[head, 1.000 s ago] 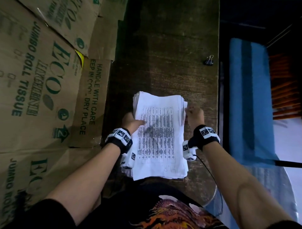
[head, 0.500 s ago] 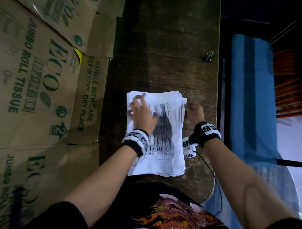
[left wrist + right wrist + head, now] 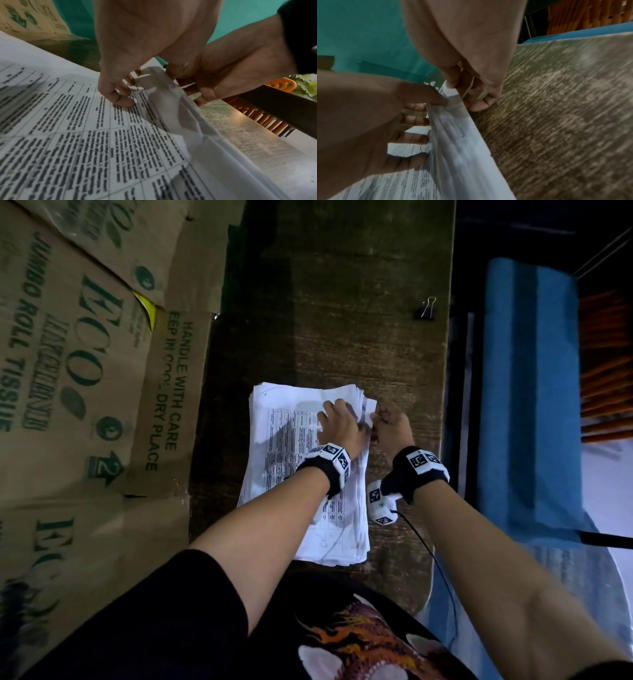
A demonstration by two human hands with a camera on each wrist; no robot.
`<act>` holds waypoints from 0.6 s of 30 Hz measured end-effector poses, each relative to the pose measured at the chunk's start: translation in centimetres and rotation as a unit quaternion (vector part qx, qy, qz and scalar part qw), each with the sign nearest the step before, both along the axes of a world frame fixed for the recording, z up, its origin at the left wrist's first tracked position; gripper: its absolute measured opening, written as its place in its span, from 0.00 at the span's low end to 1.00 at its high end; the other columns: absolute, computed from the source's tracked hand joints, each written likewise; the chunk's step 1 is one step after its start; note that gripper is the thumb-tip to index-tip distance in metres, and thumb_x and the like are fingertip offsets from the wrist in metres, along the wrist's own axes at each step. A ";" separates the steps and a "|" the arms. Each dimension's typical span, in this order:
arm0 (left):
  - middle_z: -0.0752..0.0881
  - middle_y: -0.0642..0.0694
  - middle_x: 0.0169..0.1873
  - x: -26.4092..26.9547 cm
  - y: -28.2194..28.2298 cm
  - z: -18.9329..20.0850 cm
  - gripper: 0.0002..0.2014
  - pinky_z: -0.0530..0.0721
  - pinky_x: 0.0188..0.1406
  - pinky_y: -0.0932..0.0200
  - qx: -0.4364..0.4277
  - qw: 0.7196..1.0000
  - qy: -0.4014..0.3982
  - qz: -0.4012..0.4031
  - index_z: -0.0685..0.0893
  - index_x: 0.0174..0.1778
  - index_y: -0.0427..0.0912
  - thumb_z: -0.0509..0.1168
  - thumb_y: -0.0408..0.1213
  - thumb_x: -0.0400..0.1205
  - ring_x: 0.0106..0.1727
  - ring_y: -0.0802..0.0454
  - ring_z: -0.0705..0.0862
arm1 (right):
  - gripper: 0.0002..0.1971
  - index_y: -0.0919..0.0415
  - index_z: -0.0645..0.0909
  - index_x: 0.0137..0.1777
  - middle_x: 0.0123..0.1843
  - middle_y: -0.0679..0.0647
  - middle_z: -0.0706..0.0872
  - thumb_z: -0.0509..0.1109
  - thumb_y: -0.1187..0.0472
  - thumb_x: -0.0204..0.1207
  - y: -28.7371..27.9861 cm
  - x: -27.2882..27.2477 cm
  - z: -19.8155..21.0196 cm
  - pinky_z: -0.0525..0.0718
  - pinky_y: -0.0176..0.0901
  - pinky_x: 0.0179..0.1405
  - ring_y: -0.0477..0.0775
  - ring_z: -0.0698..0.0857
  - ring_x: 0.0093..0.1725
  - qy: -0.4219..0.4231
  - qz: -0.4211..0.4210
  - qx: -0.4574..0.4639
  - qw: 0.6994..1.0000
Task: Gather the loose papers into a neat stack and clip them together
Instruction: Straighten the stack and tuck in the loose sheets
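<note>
Two hands: both work at the right edge of the paper stack, near its far right corner.
Right fingers (image 3: 476,93): curled together and clamped on the lifted edge of the sheets; the thumb is on top, the other fingers under, and the lowest one touches the bench.
Right hand (image 3: 390,428): it stays just beside the stack, over bare wood.
Left fingers (image 3: 120,94): bent, the tips pressing down on the top printed page just inside that same edge; I judge they hold the pile so it does not slide while the other hand squares the edge.
Left hand (image 3: 337,426): it lies over the stack, its wrist above the middle of the page.
Paper stack (image 3: 284,474): it lies flat on the bench, close to the near edge and a little right of centre; the sheets still fan slightly at the far right corner, so the gathering seems not finished.
Binder clip (image 3: 425,310): it stands alone near the right edge of the bench, well apart from the stack and beyond it; nobody touches it, so clipping is not yet done.
Bench (image 3: 342,302): dark, worn wood with rough grain.
Cardboard (image 3: 85,371): flattened boxes with green print lie along the left side.
Blue surface (image 3: 531,405): beside the right edge of the bench; what it is I cannot tell.
</note>
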State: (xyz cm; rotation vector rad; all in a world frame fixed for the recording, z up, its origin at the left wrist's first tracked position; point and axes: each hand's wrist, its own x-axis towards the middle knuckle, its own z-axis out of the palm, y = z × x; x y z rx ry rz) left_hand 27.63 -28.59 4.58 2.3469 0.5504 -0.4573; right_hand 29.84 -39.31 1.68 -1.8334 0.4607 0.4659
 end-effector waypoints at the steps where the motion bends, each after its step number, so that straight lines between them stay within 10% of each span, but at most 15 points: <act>1: 0.69 0.38 0.62 -0.1 0.1 0.0 0.28 0.81 0.50 0.36 0.012 1.000 -0.009 -0.007 0.67 0.63 0.36 0.73 0.40 0.72 0.64 0.35 0.70 | 0.04 0.65 0.80 0.47 0.46 0.72 0.87 0.64 0.67 0.79 0.0 0.0 0.0 0.85 0.61 0.37 0.61 0.84 0.38 0.000 -0.002 -0.005 1.000; 6: 0.67 0.36 0.66 -0.6 -0.4 0.3 0.32 0.81 0.51 0.35 0.053 0.999 0.004 -0.003 0.65 0.67 0.35 0.71 0.46 0.74 0.66 0.34 0.69 | 0.05 0.68 0.80 0.47 0.45 0.68 0.87 0.64 0.67 0.80 0.2 0.4 0.1 0.84 0.56 0.41 0.62 0.85 0.41 -0.016 0.048 -0.056 0.997; 10: 0.67 0.34 0.66 -0.7 -0.6 0.5 0.29 0.78 0.52 0.39 0.039 0.999 0.027 -0.004 0.64 0.69 0.33 0.69 0.29 0.74 0.62 0.28 0.75 | 0.10 0.61 0.75 0.37 0.35 0.58 0.82 0.63 0.66 0.80 -0.2 0.4 0.4 0.74 0.45 0.35 0.55 0.79 0.35 -0.046 0.082 -0.105 0.990; 15: 0.67 0.33 0.63 -0.8 -0.8 0.9 0.27 0.71 0.38 0.43 0.016 0.999 0.029 0.019 0.60 0.72 0.35 0.62 0.25 0.78 0.57 0.27 0.77 | 0.05 0.59 0.75 0.46 0.43 0.57 0.85 0.65 0.59 0.80 -0.7 -0.5 1.1 0.83 0.53 0.44 0.56 0.83 0.41 -0.030 -0.071 -0.009 0.997; 18: 0.68 0.34 0.63 -0.8 -1.0 1.1 0.29 0.70 0.39 0.43 0.017 0.999 0.030 0.020 0.59 0.73 0.36 0.65 0.28 0.78 0.58 0.28 0.77 | 0.14 0.66 0.81 0.55 0.48 0.57 0.89 0.72 0.56 0.77 -0.5 -1.8 1.6 0.86 0.45 0.43 0.53 0.88 0.45 0.039 -0.008 0.018 0.999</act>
